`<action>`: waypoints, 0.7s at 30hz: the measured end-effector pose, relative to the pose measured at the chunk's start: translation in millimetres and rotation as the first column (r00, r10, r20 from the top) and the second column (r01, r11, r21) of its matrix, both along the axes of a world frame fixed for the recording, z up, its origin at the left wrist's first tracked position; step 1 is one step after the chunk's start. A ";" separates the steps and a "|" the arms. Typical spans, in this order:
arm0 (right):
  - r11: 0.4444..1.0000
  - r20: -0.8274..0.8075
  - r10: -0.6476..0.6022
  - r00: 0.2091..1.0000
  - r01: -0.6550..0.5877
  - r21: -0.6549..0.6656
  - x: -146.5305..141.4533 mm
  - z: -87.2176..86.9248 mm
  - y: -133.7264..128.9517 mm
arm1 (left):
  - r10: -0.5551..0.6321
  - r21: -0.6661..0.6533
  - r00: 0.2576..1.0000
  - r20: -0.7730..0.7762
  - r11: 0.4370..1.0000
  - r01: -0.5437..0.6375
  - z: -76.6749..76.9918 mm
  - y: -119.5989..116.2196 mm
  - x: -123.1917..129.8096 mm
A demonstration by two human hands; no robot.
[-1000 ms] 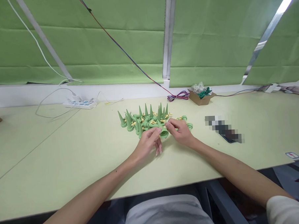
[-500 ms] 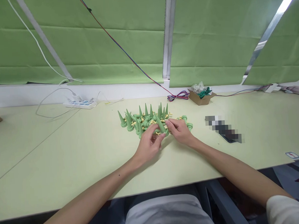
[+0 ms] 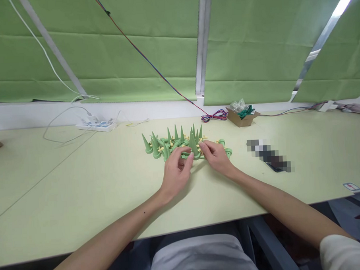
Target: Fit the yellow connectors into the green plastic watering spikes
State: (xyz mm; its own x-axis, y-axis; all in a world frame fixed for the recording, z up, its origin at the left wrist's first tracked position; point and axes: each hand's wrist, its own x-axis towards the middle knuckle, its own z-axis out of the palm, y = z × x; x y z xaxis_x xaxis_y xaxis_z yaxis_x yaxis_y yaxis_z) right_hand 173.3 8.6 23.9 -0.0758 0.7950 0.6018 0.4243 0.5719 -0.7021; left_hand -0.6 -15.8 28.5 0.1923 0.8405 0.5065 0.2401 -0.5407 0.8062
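A cluster of green cone-shaped plastic pieces [image 3: 155, 148] with small yellow parts among them lies on the table in front of me. One larger green cone [image 3: 193, 145] stands upright between my two hands. My left hand [image 3: 178, 169] is at its left side, thumb and fingers curved apart, fingertips close to the cone; whether they touch it I cannot tell. My right hand [image 3: 215, 155] is pinched at the cone's right side, and what its fingertips hold is too small to make out. More green round-ended parts [image 3: 228, 152] lie just beyond the right hand.
A small cardboard box [image 3: 241, 118] with crumpled wrapping stands at the back, beside a coiled red and blue wire [image 3: 214, 115]. A white power strip [image 3: 96, 126] lies back left. To the right is a dark, pixelated object [image 3: 270, 157]. The table's front edge runs close to my body.
The larger cone has gone from tilted to upright. My left hand has loosened its fingers and drawn slightly left; my right hand stays pinched at nearly the same place.
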 end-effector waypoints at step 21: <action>0.994 0.089 0.099 0.991 -0.102 0.036 -0.7 2.3 -4.9 | -0.167 -0.563 0.949 0.269 0.772 0.296 5.8 7.5 -0.7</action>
State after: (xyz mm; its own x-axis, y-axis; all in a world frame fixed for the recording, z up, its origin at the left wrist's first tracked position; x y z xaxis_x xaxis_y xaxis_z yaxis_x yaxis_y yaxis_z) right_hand 172.6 3.6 26.3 -0.2077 0.7556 0.6212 0.4215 0.6422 -0.6403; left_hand -1.3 -8.3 34.3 0.3735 0.9273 -0.0259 -0.0233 0.0373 0.9990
